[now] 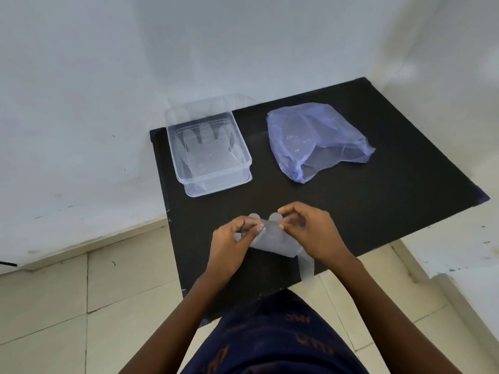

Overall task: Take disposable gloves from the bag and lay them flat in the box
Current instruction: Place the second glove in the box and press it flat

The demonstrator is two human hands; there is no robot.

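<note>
A clear disposable glove (272, 240) is stretched between my two hands over the near part of the black table (364, 211). My left hand (232, 238) pinches its left side and my right hand (307, 230) pinches its right side near the fingertips. One strip of the glove hangs down past the table's near edge. A clear plastic box (186, 168) stands at the far left of the table, and a glove (208, 147) lies flat inside it, fingers pointing away. A thin blue plastic bag (313, 139) lies at the far right with more clear gloves showing through it.
The box's clear lid (205, 106) leans behind the box against the white wall. The black table sits in a corner between white walls, above a tiled floor (81, 306). My lap in dark printed cloth (270, 338) is just under the table's near edge.
</note>
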